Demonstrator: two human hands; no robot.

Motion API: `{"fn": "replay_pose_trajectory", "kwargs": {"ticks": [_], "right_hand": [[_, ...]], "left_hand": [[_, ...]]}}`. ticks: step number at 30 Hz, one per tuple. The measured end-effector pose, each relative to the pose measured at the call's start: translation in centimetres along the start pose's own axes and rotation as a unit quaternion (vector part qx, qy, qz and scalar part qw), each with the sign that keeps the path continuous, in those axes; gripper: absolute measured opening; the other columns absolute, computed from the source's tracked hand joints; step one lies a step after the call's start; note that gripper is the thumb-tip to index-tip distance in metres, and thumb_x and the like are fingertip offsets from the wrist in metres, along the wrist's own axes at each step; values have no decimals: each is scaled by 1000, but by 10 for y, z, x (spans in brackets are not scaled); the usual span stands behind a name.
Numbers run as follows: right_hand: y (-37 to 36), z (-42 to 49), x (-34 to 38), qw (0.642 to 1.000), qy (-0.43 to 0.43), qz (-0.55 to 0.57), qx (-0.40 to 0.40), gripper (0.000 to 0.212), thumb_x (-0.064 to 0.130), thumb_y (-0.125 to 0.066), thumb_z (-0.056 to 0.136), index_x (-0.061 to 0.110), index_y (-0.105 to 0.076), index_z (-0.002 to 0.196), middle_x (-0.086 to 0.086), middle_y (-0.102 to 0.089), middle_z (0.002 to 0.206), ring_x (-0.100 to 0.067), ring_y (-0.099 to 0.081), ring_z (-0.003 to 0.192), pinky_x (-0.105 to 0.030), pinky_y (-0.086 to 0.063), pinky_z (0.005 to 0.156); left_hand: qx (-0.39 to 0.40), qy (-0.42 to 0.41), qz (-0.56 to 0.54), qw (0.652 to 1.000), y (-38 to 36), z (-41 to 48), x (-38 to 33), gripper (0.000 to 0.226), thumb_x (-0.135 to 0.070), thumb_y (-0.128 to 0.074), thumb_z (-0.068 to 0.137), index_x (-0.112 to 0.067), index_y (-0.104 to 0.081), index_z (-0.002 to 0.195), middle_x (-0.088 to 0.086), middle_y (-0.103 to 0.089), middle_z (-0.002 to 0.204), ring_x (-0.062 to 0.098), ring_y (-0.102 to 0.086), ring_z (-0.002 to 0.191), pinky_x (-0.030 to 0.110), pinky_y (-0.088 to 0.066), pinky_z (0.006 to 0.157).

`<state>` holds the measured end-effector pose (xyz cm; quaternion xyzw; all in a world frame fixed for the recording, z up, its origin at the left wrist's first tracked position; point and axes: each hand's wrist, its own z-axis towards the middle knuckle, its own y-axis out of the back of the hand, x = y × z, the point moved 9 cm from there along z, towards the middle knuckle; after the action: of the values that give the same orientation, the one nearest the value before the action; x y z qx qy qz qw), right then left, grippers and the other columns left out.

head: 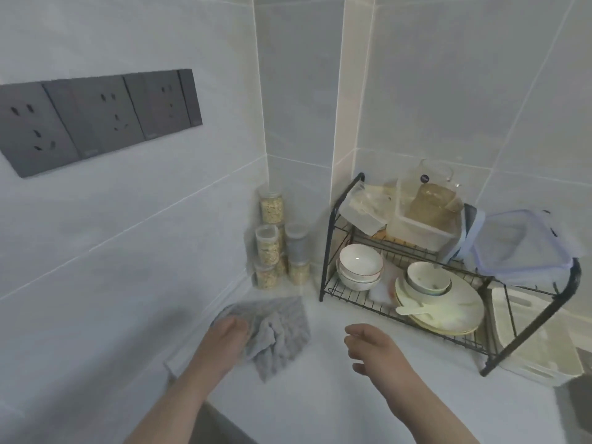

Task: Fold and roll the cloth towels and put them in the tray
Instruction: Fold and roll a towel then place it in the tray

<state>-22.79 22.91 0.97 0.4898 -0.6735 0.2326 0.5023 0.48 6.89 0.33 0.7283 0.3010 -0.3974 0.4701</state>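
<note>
Grey towel (282, 328) lies crumpled on the white worktop (320, 395), in the corner by the tiled wall, just in front of the stacked clear jars (272, 248). Left hand (224, 334) rests on its left edge, fingers closed on the cloth. Right hand (371, 344) hovers apart to the right, fingers loosely spread, empty. Black wire dish rack (333, 238) with bowls (360, 265) and plates (448, 312) stands right of the towel. White tray (541, 347) sits beyond the rack.

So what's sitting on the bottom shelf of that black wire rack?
On the rack bottom shelf: stacked white bowls, cream plates holding a bowl and spoon. Anything beneath the plates is hidden.
</note>
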Motion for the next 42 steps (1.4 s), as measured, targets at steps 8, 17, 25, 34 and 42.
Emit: {"fn": "replay_pose_trajectory", "kwargs": {"ticks": [8, 17, 25, 34, 42], "right_hand": [[-89, 109, -37, 995, -65, -35, -60, 22, 14, -49, 93, 27, -60, 107, 5, -61, 97, -10, -57, 78, -22, -49, 70], [-120, 184, -91, 911, 67, -375, -160, 34, 28, -48, 90, 26, -61, 122, -1, -50, 112, -24, -52, 102, -31, -48, 91], [-120, 171, -90, 878, 213, -348, -249, 7, 21, -46, 88, 24, -40, 84, 7, -50, 90, -19, -40, 87, -29, -38, 74], [-98, 151, -102, 945, 193, -56, -256, 16, 18, -57, 84, 30, -48, 90, 1, -59, 75, -14, -54, 61, -25, -43, 54], [-51, 39, -65, 920, 274, -29, -280, 45, -8, -42, 84, 33, -54, 97, 15, -56, 88, -5, -50, 54, -11, -38, 41]], "left_hand": [[73, -50, 190, 978, 5, 141, 36, 30, -23, -47, 96, -24, -56, 125, -4, -59, 128, 15, -54, 118, 27, -39, 95], [91, -159, 271, 945, -53, 207, 80, 30, -31, -61, 89, -12, -64, 112, 1, -60, 112, 18, -56, 107, 31, -45, 91], [17, -241, 265, 934, -63, 207, 90, 24, -44, -64, 84, -30, -68, 103, -9, -59, 95, 14, -57, 87, 32, -47, 75], [-103, -363, 122, 918, -43, 167, 79, 16, -17, -79, 75, -11, -70, 87, -7, -61, 81, 19, -55, 81, 28, -39, 74], [86, -374, 103, 918, -71, 86, 41, 22, -18, -70, 84, -19, -65, 106, -4, -62, 96, 18, -58, 93, 24, -45, 80]]}}
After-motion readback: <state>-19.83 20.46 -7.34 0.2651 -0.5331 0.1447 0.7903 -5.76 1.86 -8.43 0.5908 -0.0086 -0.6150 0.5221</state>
